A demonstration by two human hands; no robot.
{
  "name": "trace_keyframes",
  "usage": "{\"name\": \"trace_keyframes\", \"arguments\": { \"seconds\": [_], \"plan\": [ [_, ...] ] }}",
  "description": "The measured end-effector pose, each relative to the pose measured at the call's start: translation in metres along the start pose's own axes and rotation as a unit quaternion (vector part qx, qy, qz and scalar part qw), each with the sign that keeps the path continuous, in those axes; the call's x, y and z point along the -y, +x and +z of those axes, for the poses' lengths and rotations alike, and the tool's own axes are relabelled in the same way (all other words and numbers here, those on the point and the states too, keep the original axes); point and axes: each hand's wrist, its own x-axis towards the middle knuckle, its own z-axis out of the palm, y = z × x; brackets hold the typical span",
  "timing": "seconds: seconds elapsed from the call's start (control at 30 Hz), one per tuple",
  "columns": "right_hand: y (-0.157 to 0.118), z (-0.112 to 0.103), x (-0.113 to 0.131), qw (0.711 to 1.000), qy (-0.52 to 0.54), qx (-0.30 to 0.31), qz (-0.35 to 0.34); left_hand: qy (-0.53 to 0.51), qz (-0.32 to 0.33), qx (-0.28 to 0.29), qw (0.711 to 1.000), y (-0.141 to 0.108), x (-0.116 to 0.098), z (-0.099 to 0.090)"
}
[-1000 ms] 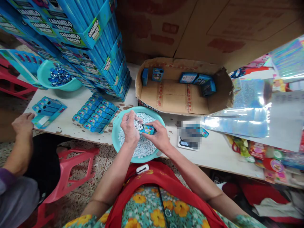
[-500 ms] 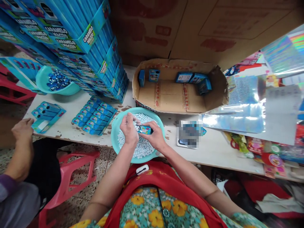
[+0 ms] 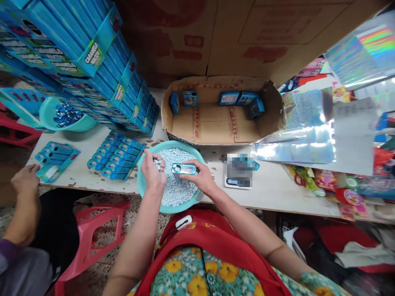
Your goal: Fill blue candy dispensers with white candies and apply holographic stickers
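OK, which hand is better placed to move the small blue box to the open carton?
Right, most likely: the right hand holds the small blue box and sits nearer the middle of the open carton, while the left hand is cupped around white pieces.

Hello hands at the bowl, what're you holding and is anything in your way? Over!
Left hand cupping white pieces. Right hand gripping small blue box. Cardboard tray beyond bowl, not between hands. Over.
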Motion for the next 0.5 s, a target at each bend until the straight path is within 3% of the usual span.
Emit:
{"name": "trace_keyframes", "arguments": {
  "seconds": [0.07,0.13,0.2,0.27,0.37,0.5],
  "plan": [
    [0.000,-0.004,-0.004,1.000,0.005,-0.004,-0.001,0.158,0.013,0.036,0.987,0.010,0.021,-0.015],
    [0.000,-0.006,-0.006,1.000,0.005,-0.008,-0.004,0.306,0.038,0.068,0.949,0.017,0.042,-0.032],
    [-0.001,-0.009,-0.006,1.000,0.010,-0.017,-0.011,0.371,0.060,0.071,0.924,0.022,0.056,-0.044],
    [-0.006,-0.017,-0.003,0.999,0.020,-0.027,-0.024,0.374,0.070,0.065,0.923,0.022,0.063,-0.046],
    [-0.026,-0.040,0.003,0.998,0.041,-0.032,-0.038,0.368,0.086,0.075,0.923,0.016,0.061,-0.025],
    [-0.074,-0.086,0.001,0.998,0.044,-0.048,-0.004,0.385,0.118,0.163,0.901,-0.011,0.054,0.037]
  ]
}}
